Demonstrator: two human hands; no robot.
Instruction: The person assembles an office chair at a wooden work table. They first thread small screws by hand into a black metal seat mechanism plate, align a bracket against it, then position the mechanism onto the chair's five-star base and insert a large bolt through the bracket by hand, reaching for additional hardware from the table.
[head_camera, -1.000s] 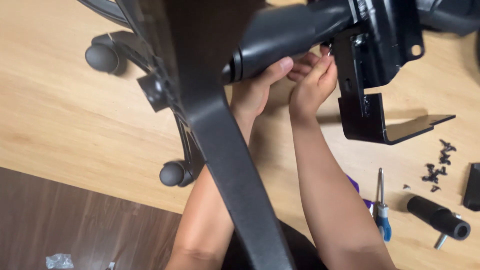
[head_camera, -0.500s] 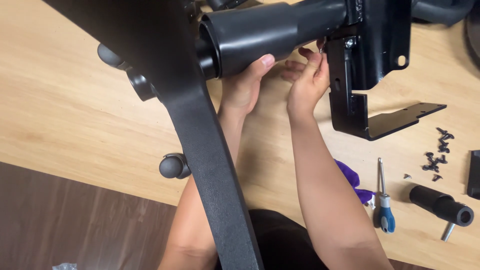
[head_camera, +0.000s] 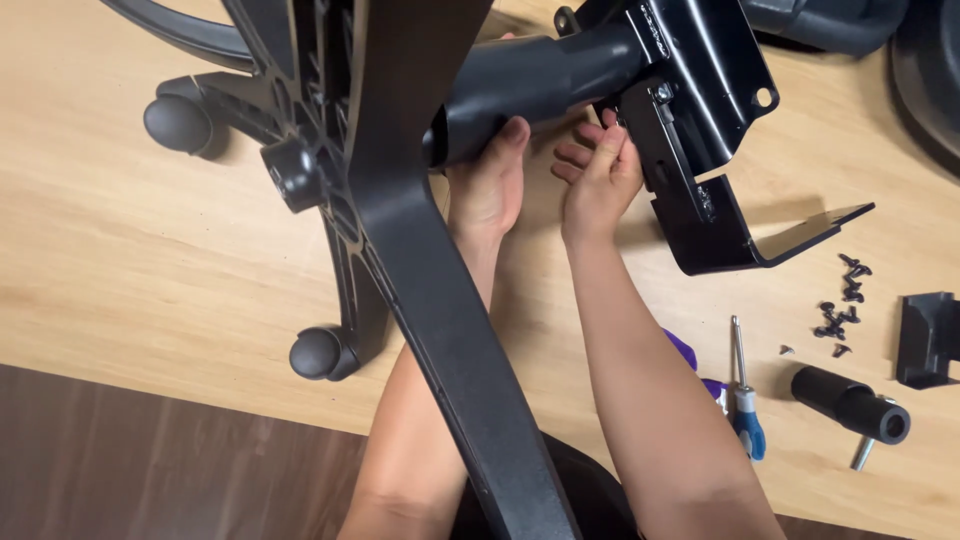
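Fingers of the left hand (head_camera: 490, 185) wrap from below around the black plastic telescopic column cover (head_camera: 535, 85) of an overturned office chair, thumb up on its lower edge, grip closed on the tube. The right hand (head_camera: 600, 180) sits just beside it, fingers loosely curled and reaching up at the joint where the column meets the black steel seat-mechanism plate (head_camera: 700, 110); fingertips touch the metal near a small bolt, but I cannot tell whether they pinch anything.

The whole assembly lies on its side over the pale wooden tabletop (head_camera: 130, 260), with the black five-star plastic chair base (head_camera: 400, 230) looming closest to the camera and its dark castor wheels (head_camera: 318, 352) hanging off the leg ends.

Handling, as a judgement: heavy, rigid and awkward, with weight split between base and plate. The smooth tube is likely to slip or rotate in the palm. The best holds look like the column near the plate, or a base leg. Plate edges look sharp.

To the right lie a blue-handled screwdriver (head_camera: 745, 420), a scatter of small black screws (head_camera: 840, 305) and a short black cylinder with a metal pin (head_camera: 850, 405).

Versus a half second ago: the base has swung right, the left hand has slid along the tube, and the plate has tilted.
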